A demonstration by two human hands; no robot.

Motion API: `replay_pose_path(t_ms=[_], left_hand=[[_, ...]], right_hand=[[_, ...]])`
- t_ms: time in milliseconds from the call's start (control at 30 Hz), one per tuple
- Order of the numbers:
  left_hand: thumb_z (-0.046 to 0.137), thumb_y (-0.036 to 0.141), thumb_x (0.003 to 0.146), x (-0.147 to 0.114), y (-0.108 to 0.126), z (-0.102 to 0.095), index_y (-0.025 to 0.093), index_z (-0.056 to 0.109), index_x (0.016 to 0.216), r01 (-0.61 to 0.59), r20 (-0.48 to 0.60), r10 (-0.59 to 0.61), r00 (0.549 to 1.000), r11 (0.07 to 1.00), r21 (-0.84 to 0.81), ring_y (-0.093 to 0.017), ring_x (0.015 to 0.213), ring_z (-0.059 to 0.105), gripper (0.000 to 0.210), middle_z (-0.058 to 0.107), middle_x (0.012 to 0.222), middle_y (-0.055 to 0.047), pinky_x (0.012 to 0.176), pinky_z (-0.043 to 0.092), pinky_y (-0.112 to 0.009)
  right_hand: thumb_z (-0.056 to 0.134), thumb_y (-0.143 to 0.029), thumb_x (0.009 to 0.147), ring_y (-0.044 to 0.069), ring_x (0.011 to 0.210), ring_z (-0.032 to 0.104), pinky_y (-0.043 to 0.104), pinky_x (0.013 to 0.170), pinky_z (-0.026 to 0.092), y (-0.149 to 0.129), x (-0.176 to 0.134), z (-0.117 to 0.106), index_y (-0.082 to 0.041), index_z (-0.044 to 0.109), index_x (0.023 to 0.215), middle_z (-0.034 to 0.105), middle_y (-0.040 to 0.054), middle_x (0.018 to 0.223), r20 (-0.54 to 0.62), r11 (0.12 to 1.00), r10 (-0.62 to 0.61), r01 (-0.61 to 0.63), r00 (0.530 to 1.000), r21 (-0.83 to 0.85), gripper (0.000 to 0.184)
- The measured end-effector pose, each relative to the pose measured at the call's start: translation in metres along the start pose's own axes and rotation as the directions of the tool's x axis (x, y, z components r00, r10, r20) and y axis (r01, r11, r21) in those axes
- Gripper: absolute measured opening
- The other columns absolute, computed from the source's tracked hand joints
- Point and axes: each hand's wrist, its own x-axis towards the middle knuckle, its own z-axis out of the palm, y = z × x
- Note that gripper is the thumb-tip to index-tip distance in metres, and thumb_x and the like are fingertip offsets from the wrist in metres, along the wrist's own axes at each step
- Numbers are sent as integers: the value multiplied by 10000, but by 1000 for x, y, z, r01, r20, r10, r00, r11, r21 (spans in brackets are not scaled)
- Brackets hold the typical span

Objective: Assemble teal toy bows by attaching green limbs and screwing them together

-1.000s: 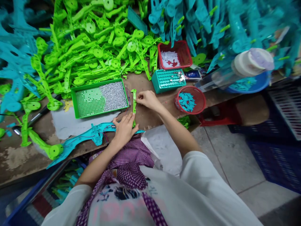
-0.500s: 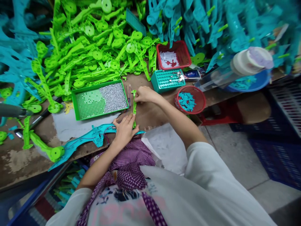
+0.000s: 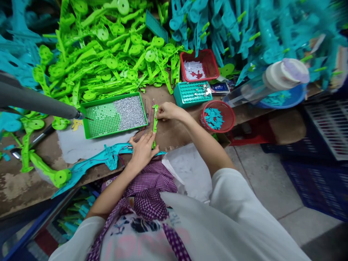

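Observation:
A narrow green plastic part point(image 3: 155, 121) lies on the bench, its long side pointing away from me. My left hand point(image 3: 143, 148) holds its near end, fingers stretched over it and thumb on the other side. At the far end, my right hand point(image 3: 169, 110) is closed, its fingertips against the part; what they pinch is hidden. Thin wires point(image 3: 150, 108) show beside the far end. Under my left hand and out to the left runs a long blue plastic shell point(image 3: 94, 159) with wires along it.
A green tray point(image 3: 86, 127) of small metal pieces sits left, a grey power screwdriver point(image 3: 54, 103) over it. Heaped green parts point(image 3: 108, 61) fill the back. Right are a teal box point(image 3: 187, 98), red tub point(image 3: 199, 59), red basket point(image 3: 230, 117) and clear bottle point(image 3: 244, 92).
The grey screwdriver has swung in from the left over the tray. Both hands stay at the green part, with my right fingertips shifted only slightly. The view has moved a little.

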Motion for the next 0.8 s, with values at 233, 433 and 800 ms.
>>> replay_pose_path(t_ms=[233, 433, 800], left_hand=[[556, 307, 904, 1, 1, -1, 241, 564, 1351, 2, 9, -2, 1000, 1000, -3, -316, 1242, 547, 452, 580, 1397, -120, 1021, 268, -612], [533, 342, 938, 2, -5, -4, 212, 528, 1374, -54, 39, 52, 998, 998, 31, -316, 1259, 520, 455, 560, 1416, -136, 1017, 279, -590], [552, 456, 926, 76, 9, -55, 185, 534, 1358, 42, -235, -21, 972, 995, 86, -348, 1196, 520, 510, 605, 1302, -176, 988, 308, -498]], right_hand=[[776, -192, 740, 111, 518, 614, 242, 551, 509, 0, 9, -8, -192, 500, 830, 617, -43, 640, 105, 985, 69, -84, 992, 153, 290], [728, -207, 790, 85, 494, 553, 207, 514, 460, 11, 6, 6, -191, 477, 940, 558, -79, 620, 31, 964, -15, 6, 999, 265, 293], [609, -245, 851, 86, 488, 498, 201, 522, 411, 17, 5, 10, -190, 511, 1230, 539, -94, 614, 37, 959, -181, 168, 983, 228, 396]])
